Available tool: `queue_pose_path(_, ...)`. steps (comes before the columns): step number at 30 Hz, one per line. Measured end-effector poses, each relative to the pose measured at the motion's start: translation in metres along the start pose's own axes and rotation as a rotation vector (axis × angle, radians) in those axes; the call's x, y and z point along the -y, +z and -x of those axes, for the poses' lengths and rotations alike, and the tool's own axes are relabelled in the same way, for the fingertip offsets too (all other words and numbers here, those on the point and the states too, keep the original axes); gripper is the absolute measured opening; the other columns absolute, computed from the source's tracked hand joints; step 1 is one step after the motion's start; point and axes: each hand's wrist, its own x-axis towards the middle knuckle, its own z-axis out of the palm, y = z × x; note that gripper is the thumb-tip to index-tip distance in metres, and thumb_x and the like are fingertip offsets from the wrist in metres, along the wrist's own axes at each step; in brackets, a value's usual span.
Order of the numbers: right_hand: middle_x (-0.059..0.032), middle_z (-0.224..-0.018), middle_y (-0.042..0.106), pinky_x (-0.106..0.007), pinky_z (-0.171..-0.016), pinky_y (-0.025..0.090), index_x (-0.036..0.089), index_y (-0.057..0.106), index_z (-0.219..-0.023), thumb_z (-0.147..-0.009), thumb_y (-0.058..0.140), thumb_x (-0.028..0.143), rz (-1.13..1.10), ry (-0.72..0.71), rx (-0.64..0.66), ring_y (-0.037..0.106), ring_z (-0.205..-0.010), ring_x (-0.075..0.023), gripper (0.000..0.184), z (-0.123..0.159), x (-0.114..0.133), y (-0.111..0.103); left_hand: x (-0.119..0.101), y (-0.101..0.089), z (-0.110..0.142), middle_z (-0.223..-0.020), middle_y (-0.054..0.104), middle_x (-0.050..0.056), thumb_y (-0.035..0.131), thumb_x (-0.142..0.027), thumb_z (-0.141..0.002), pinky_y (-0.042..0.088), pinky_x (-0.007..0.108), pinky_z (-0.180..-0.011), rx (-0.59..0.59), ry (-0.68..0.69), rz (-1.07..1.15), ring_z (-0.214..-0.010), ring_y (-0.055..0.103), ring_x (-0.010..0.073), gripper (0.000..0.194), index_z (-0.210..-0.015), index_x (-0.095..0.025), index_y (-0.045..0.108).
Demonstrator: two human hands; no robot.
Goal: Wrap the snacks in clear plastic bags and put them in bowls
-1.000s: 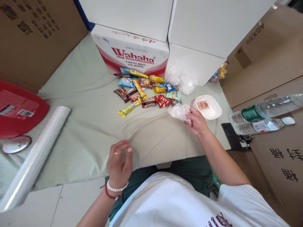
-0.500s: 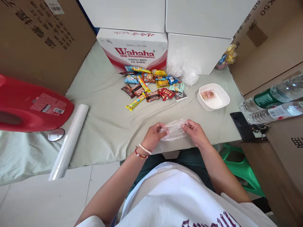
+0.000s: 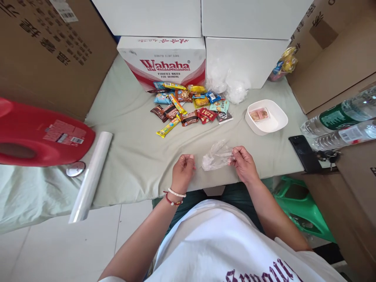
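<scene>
A crumpled piece of thin clear plastic (image 3: 216, 156) hangs above the front of the cloth-covered table; whether it is a bag or a glove I cannot tell. My right hand (image 3: 243, 162) pinches its right end between thumb and fingers. My left hand (image 3: 183, 168) is just left of the plastic, with a small gap between them. Its thumb and fingers are pressed together, and anything between them is too small to see. Beyond the hands lies a pile of wrapped snacks (image 3: 189, 117). To their right stands a white plastic bowl (image 3: 277, 124) with a small wrapped packet (image 3: 259, 114) inside.
A clear roll of film (image 3: 92, 176) and a red jug (image 3: 58, 137) lie on the left. Crumpled clear plastic (image 3: 236, 91) rests by the white boxes. A phone (image 3: 304, 152), keys (image 3: 329, 155) and water bottles (image 3: 340, 117) are at the right. Below is a green stool (image 3: 305, 211).
My left hand has come off the plastic and moved slightly left, fingers still pinched. The plastic, stretched between both hands before, now hangs from my right hand only.
</scene>
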Motion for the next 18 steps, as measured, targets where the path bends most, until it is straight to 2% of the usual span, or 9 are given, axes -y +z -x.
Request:
queue_pose_path(2,0.0042,-0.075,0.054,-0.027,-0.063,0.053,0.026,0.056,-0.086,-0.085,0.073,0.060,0.003,-0.013,0.044,0.056,-0.066,-0.0131,0.038,0.001,-0.004,0.002,-0.006,0.008,0.001,-0.072,0.062,-0.001,0.067,-0.061,-0.085,0.041,0.028,-0.061,0.001,0.069,-0.200,-0.064,0.055,0.0148,0.037,-0.085,-0.024,0.063)
queue_pose_path(5,0.0039,-0.074,0.056,-0.029,-0.066,0.052,0.026,0.057,-0.088,-0.088,0.071,0.059,0.045,-0.031,0.084,0.058,-0.066,-0.0143,0.036,0.003,-0.007,0.004,-0.011,0.020,-0.004,-0.062,0.056,-0.003,0.083,-0.045,-0.070,0.036,0.028,-0.061,0.067,0.086,-0.297,-0.060,0.049,0.0147,0.031,-0.072,-0.023,0.062)
queue_pose_path(8,0.0035,-0.074,0.058,-0.030,-0.069,0.052,0.026,0.058,-0.090,-0.090,0.070,0.058,0.092,-0.072,0.036,0.058,-0.068,-0.0149,0.034,0.006,-0.005,0.000,-0.007,0.022,-0.013,-0.060,0.057,-0.003,0.082,-0.041,-0.069,0.040,0.029,-0.061,0.133,0.023,-0.156,-0.057,0.052,0.0141,0.029,-0.069,-0.022,0.061)
queue_pose_path(12,0.0031,-0.077,0.058,-0.028,-0.069,0.053,0.025,0.061,-0.093,-0.086,0.074,0.056,0.084,-0.078,-0.054,0.057,-0.071,-0.0148,0.034,0.010,-0.004,-0.017,-0.002,0.008,-0.020,-0.073,0.062,-0.002,0.071,-0.057,-0.079,0.050,0.029,-0.062,0.095,-0.026,0.009,-0.065,0.064,0.0152,0.038,-0.084,-0.022,0.055)
queue_pose_path(14,0.0032,-0.080,0.057,-0.028,-0.068,0.053,0.025,0.061,-0.093,-0.083,0.077,0.055,0.084,-0.053,-0.075,0.057,-0.071,-0.0141,0.036,0.013,-0.008,-0.026,-0.002,0.000,-0.019,-0.082,0.064,-0.002,0.075,-0.057,-0.077,0.055,0.029,-0.069,0.063,-0.050,0.165,-0.077,0.069,0.0152,0.043,-0.088,-0.023,0.052)
queue_pose_path(16,0.0028,-0.081,0.058,-0.028,-0.068,0.053,0.025,0.061,-0.093,-0.082,0.078,0.056,0.122,-0.021,-0.076,0.059,-0.072,-0.0141,0.038,0.019,-0.012,-0.032,-0.005,-0.006,-0.016,-0.088,0.067,-0.002,0.084,-0.050,-0.073,0.059,0.032,-0.080,0.063,-0.087,0.389,-0.088,0.071,0.0158,0.045,-0.088,-0.022,0.052)
queue_pose_path(18,0.0015,-0.081,0.060,-0.029,-0.066,0.054,0.024,0.061,-0.095,-0.085,0.074,0.059,0.224,0.030,0.001,0.062,-0.074,-0.0158,0.038,0.027,-0.013,-0.037,-0.007,-0.009,-0.013,-0.093,0.070,-0.002,0.090,-0.042,-0.070,0.060,0.039,-0.088,0.091,-0.119,0.594,-0.097,0.072,0.0178,0.047,-0.088,-0.023,0.051)
